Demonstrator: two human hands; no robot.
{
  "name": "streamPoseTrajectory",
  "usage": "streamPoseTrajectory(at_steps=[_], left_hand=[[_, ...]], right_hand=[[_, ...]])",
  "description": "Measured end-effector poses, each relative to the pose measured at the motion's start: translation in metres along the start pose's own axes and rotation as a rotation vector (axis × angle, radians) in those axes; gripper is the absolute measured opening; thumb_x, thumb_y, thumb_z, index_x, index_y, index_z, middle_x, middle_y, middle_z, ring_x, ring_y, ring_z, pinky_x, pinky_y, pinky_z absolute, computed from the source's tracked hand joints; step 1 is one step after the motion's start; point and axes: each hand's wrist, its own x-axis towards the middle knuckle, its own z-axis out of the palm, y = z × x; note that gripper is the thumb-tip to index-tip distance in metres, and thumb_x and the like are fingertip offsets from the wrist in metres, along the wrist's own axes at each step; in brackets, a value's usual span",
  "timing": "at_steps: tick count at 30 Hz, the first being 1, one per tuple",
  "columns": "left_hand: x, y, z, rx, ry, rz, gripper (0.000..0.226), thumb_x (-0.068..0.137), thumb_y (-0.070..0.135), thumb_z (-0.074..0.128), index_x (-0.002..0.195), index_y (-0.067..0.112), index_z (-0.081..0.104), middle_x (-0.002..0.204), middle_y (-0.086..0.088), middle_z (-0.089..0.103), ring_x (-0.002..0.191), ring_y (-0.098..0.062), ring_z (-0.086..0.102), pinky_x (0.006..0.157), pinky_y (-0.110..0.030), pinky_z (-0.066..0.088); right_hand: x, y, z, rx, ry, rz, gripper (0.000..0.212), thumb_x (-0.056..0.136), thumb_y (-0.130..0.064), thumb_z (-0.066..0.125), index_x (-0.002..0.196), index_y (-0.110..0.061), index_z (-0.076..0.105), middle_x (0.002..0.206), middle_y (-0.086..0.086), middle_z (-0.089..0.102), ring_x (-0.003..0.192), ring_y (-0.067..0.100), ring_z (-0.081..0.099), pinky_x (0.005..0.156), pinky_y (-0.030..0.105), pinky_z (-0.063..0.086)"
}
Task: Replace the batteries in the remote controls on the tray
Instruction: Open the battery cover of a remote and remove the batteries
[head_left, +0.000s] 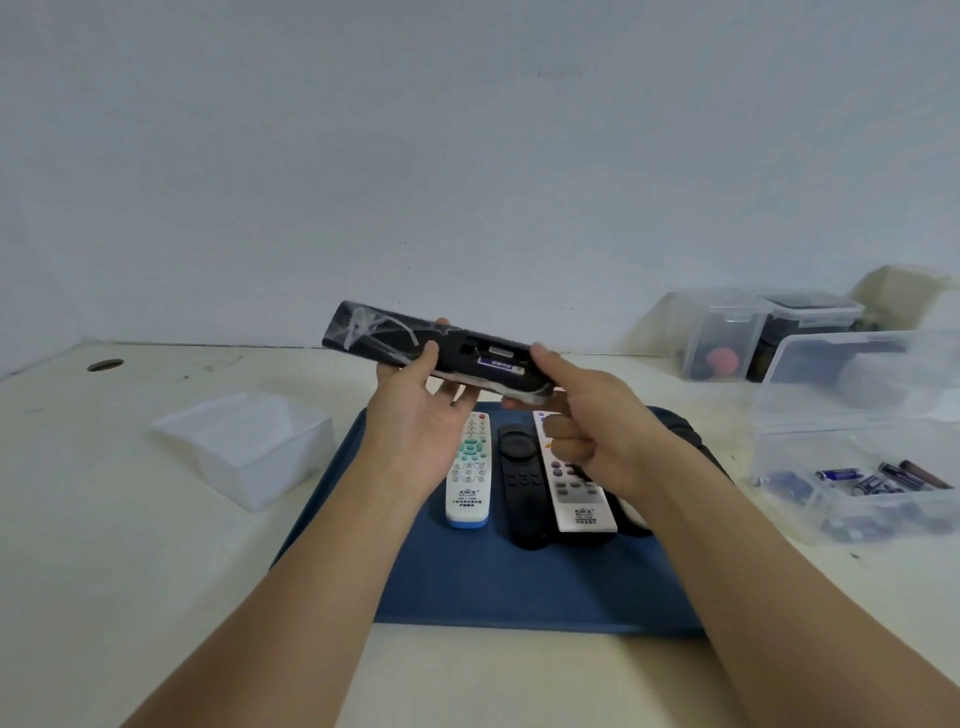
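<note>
You hold the black remote (436, 349) above the tray (519, 582): left hand (415, 415) fingers curl around its body, right hand (582, 415) pinches its end. The compartment is open, so the battery (500, 367) may drop out. The clear box (852, 447) on the surface holds loose batteries (872, 480).

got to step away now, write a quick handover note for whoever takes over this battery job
Left hand holds the black remote up over the tray, back cover off. Right hand steadies its other end, thumb by the open bay.
One battery sits in the bay; the other slot looks empty.
Three more remotes lie face up on the tray, apparently untouched.
Loose batteries are in the open box on the right.
Left: finish this remote, then do the others.
</note>
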Motion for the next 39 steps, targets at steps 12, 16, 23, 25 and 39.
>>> streamPoseTrajectory(at_steps=[12,16,23,25,39], left_hand=[[-0.04,0.015,0.007,0.235,-0.415,-0.509,0.091,0.078,0.073,0.054,0.126,-0.003,0.068,0.134,-0.029,0.062,0.11,-0.049,0.066,0.06,-0.042,0.062],[-0.043,0.001,0.013,0.763,-0.367,-0.45,0.05,0.089,0.039,0.067,0.112,-0.005,0.07,0.094,-0.028,0.073,0.063,-0.031,0.07,0.048,-0.031,0.058],[-0.044,-0.015,0.019,0.878,-0.231,-0.201,0.031,0.102,0.023,0.056,0.122,0.0,0.059,0.07,-0.015,0.068,0.051,-0.027,0.063,0.047,-0.03,0.053],[-0.043,-0.015,0.019,0.868,-0.208,-0.155,0.03,0.101,0.022,0.056,0.122,0.0,0.06,0.073,-0.016,0.069,0.052,-0.028,0.064,0.048,-0.031,0.054],[-0.046,-0.02,0.016,0.937,-0.284,-0.022,0.025,0.109,0.029,0.037,0.112,0.026,0.062,0.103,-0.023,0.062,0.077,-0.037,0.07,0.055,-0.046,0.06]], right_hand=[[0.018,-0.006,-0.042,0.13,0.356,-0.25,0.037,0.099,-0.038,0.06,0.071,-0.014,0.053,0.059,0.003,0.034,0.038,0.011,0.022,0.037,0.024,0.021],[0.013,0.001,-0.023,-0.208,0.224,-0.348,0.038,0.097,-0.04,0.061,0.079,-0.009,0.071,0.06,0.002,0.062,0.048,0.01,0.052,0.048,0.034,0.047],[0.004,0.0,-0.017,-0.342,0.537,-0.687,0.007,0.094,-0.019,0.057,0.095,-0.018,0.064,0.088,-0.011,0.065,0.075,-0.002,0.056,0.072,0.018,0.042],[0.002,0.003,-0.014,-0.454,0.436,-0.755,0.01,0.089,-0.01,0.059,0.092,-0.019,0.063,0.088,-0.011,0.065,0.062,0.001,0.049,0.062,0.014,0.04],[-0.001,0.008,-0.006,-0.669,0.308,-0.843,0.011,0.087,-0.013,0.068,0.091,-0.021,0.06,0.089,-0.009,0.069,0.053,-0.003,0.051,0.054,0.01,0.032]])
